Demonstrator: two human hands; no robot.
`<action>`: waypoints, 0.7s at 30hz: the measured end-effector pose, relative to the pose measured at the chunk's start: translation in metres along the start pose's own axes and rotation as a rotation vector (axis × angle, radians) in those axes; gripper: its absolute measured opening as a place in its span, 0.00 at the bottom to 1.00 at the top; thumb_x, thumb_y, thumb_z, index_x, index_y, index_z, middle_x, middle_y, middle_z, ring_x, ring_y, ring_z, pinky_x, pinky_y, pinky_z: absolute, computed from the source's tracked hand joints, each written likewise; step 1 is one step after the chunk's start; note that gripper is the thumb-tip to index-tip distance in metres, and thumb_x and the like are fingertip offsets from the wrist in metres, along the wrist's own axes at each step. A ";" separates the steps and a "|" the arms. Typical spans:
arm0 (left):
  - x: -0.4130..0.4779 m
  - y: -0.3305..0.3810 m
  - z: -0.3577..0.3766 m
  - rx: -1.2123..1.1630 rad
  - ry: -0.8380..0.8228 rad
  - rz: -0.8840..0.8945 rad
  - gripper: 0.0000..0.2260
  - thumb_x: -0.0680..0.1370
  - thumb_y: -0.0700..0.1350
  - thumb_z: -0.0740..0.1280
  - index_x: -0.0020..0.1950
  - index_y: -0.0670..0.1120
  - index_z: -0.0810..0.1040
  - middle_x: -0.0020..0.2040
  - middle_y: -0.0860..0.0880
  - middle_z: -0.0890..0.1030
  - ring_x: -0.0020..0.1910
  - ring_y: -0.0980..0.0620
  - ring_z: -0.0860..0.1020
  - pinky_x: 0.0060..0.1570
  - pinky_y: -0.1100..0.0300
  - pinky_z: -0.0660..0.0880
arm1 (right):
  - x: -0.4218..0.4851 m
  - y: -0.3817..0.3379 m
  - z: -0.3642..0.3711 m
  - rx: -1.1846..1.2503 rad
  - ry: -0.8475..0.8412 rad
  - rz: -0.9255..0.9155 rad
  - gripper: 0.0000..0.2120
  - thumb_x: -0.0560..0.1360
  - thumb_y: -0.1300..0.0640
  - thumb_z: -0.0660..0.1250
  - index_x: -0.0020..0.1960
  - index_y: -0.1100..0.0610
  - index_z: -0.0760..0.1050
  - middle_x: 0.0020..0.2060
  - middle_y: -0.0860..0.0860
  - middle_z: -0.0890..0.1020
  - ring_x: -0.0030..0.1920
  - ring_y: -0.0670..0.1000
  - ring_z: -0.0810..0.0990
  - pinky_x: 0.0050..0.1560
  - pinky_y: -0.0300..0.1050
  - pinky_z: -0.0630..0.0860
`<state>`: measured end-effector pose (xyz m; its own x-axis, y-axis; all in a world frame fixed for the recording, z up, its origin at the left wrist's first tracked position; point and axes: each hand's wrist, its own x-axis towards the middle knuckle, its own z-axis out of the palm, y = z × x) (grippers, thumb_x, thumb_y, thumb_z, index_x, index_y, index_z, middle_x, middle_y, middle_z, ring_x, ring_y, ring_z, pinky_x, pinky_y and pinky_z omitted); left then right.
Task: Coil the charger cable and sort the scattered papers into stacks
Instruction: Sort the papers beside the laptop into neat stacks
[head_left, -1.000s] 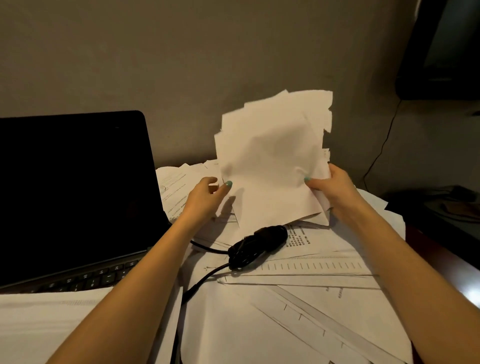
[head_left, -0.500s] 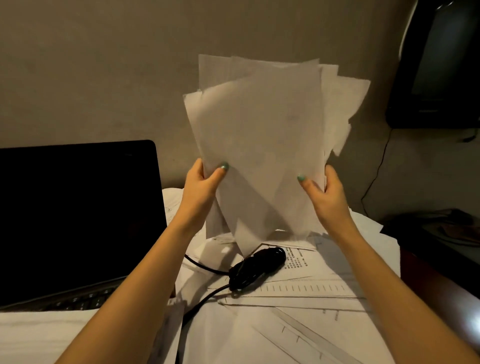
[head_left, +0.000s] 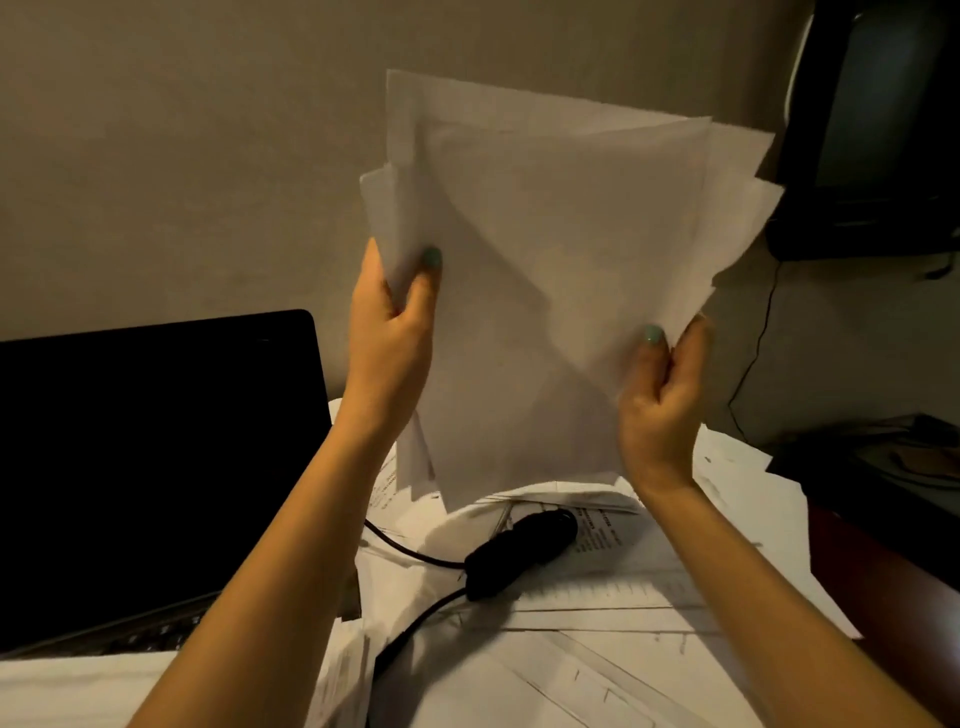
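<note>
A loose sheaf of white papers (head_left: 545, 291) is held upright in the air, its edges uneven and fanned. My left hand (head_left: 392, 332) pinches its left edge and my right hand (head_left: 662, 400) pinches its lower right edge. Below them the black charger brick (head_left: 519, 551) lies on more scattered papers (head_left: 597, 649), with its black cable (head_left: 410, 634) running off towards the near edge and another strand going left under my left arm.
An open laptop (head_left: 156, 467) with a dark screen stands at the left, with papers over its front. A dark screen (head_left: 883, 130) hangs at the upper right with a thin wire below it. The dark wooden table edge (head_left: 893, 587) shows at right.
Both hands have lifted the sheaf of papers from just above the desk to well above it. The left hand has taken hold of the sheaf's left edge. The charger has not moved.
</note>
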<state>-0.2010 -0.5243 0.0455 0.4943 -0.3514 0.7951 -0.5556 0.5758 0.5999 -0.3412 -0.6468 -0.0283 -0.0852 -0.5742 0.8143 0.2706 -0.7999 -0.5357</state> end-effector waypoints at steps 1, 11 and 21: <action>0.002 0.001 -0.003 0.014 -0.010 -0.011 0.08 0.79 0.47 0.64 0.57 0.54 0.70 0.51 0.52 0.78 0.51 0.56 0.78 0.53 0.56 0.78 | 0.001 -0.004 0.001 0.011 0.011 -0.010 0.11 0.83 0.61 0.54 0.63 0.51 0.64 0.51 0.45 0.74 0.52 0.38 0.75 0.56 0.38 0.72; 0.004 -0.008 -0.009 0.036 -0.046 -0.120 0.09 0.82 0.40 0.58 0.55 0.55 0.71 0.50 0.52 0.78 0.50 0.53 0.77 0.56 0.49 0.76 | 0.014 0.004 0.023 0.004 0.047 0.034 0.06 0.81 0.59 0.59 0.57 0.53 0.69 0.43 0.47 0.77 0.37 0.42 0.72 0.39 0.40 0.72; -0.005 -0.047 -0.027 0.143 0.073 -0.244 0.17 0.80 0.50 0.65 0.66 0.46 0.67 0.55 0.54 0.76 0.51 0.63 0.77 0.52 0.60 0.74 | 0.014 0.018 0.035 -0.031 -0.061 0.168 0.09 0.80 0.56 0.62 0.42 0.55 0.68 0.33 0.45 0.73 0.32 0.39 0.70 0.38 0.36 0.69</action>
<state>-0.1591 -0.5297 0.0111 0.6692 -0.4095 0.6200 -0.4999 0.3693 0.7834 -0.3044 -0.6628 -0.0188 0.0176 -0.6890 0.7245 0.2465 -0.6993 -0.6710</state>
